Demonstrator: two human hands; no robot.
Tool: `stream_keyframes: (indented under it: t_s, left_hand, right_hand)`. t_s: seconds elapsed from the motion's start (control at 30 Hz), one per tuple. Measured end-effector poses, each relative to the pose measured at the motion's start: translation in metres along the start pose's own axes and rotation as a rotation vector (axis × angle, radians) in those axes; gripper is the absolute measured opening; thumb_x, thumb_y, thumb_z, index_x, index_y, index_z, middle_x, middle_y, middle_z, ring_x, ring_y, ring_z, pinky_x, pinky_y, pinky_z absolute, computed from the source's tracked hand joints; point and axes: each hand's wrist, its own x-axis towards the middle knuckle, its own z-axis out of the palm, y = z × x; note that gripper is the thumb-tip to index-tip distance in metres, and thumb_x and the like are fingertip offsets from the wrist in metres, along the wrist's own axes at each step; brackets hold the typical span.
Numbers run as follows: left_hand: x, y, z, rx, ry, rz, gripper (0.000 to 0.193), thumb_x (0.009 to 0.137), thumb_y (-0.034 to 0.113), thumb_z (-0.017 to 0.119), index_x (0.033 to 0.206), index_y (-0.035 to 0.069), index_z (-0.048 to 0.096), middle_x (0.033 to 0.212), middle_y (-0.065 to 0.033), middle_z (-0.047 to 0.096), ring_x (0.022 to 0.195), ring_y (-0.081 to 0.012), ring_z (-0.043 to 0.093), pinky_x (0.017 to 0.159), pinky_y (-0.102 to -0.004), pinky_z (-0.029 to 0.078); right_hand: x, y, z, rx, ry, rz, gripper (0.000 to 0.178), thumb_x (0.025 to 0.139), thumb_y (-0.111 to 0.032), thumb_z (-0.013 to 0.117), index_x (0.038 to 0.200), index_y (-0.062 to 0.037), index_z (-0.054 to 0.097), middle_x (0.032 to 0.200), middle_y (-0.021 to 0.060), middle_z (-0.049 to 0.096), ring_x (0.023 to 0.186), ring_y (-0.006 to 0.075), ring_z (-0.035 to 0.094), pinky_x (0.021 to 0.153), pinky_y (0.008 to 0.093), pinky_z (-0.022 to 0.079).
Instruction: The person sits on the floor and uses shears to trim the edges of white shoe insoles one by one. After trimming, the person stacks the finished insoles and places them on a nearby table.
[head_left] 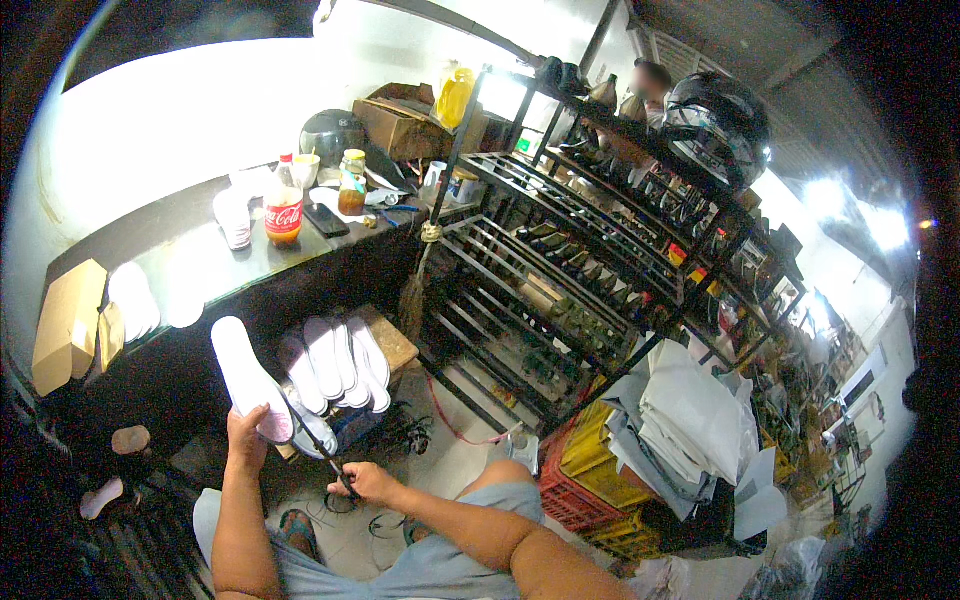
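Note:
My left hand [248, 436] grips a white shoe insole [238, 368] by its lower end, holding it up at a tilt. My right hand [372, 484] is closed around the handles of a pair of scissors [340, 474]. Their dark blades point up and left, lying along the right edge of the insole near its lower end. Just beyond, a row of white insoles [332, 350] lies overlapping on a low wooden stool [386, 338]. Dark trimmed strips [402, 430] hang and lie beside it.
A dark workbench [240, 285] at the left carries a bottle [284, 210], a phone [326, 220], jars and a cardboard box [70, 325]. Black metal racks [520, 290] with shoes stand ahead. Stacked crates [585, 480] with white sheets [690, 425] are on the right.

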Motion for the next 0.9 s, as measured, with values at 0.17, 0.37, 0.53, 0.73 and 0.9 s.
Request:
stream_keyframes:
  t_s: [0.17, 0.37, 0.53, 0.73, 0.9]
  left_hand:
    - [-0.002, 0.004, 0.004, -0.028, -0.027, 0.028, 0.037, 0.078, 0.008, 0.070, 0.113, 0.000, 0.058, 0.096, -0.0067, 0.066, 0.085, -0.0196, 0.066, 0.078, -0.0349, 0.053]
    - [-0.004, 0.002, 0.006, -0.081, -0.037, 0.044, 0.036, 0.079, 0.009, 0.071, 0.112, 0.001, 0.059, 0.096, -0.0066, 0.066, 0.085, -0.0190, 0.066, 0.078, -0.0343, 0.053]
    - [0.001, -0.004, -0.003, -0.078, -0.058, 0.037, 0.036, 0.079, 0.010, 0.071, 0.112, 0.001, 0.059, 0.097, -0.0061, 0.066, 0.086, -0.0189, 0.065, 0.080, -0.0345, 0.052]
    - [-0.004, -0.003, 0.000, -0.061, -0.039, 0.027, 0.039, 0.078, 0.009, 0.071, 0.114, 0.001, 0.058, 0.099, -0.0056, 0.066, 0.090, -0.0201, 0.065, 0.084, -0.0346, 0.050]
    - [0.010, -0.018, -0.027, -0.088, -0.090, -0.002, 0.041, 0.080, 0.008, 0.070, 0.118, 0.000, 0.057, 0.102, -0.0080, 0.065, 0.091, -0.0223, 0.065, 0.080, -0.0380, 0.054]
  right_hand:
    - [-0.008, -0.020, -0.005, 0.080, 0.022, -0.075, 0.036, 0.087, -0.033, 0.076, 0.073, -0.0036, 0.059, 0.063, -0.0044, 0.050, 0.061, 0.0055, 0.043, 0.053, 0.0271, 0.036]
    - [-0.010, -0.024, -0.009, 0.038, -0.021, -0.013, 0.036, 0.086, -0.031, 0.076, 0.072, -0.0033, 0.059, 0.065, -0.0048, 0.052, 0.063, 0.0053, 0.044, 0.055, 0.0261, 0.038]
    - [-0.006, -0.019, -0.004, 0.008, 0.000, -0.014, 0.035, 0.086, -0.032, 0.076, 0.073, -0.0035, 0.060, 0.066, -0.0039, 0.054, 0.064, 0.0054, 0.045, 0.056, 0.0263, 0.039]
    - [-0.010, -0.014, -0.006, -0.019, -0.016, 0.035, 0.034, 0.086, -0.031, 0.076, 0.076, -0.0015, 0.063, 0.068, -0.0007, 0.059, 0.067, 0.0064, 0.051, 0.059, 0.0273, 0.044]
    - [0.016, 0.019, 0.010, -0.166, 0.010, 0.028, 0.024, 0.086, -0.025, 0.077, 0.087, -0.0017, 0.071, 0.082, 0.0065, 0.072, 0.078, 0.0114, 0.065, 0.071, 0.0304, 0.053]
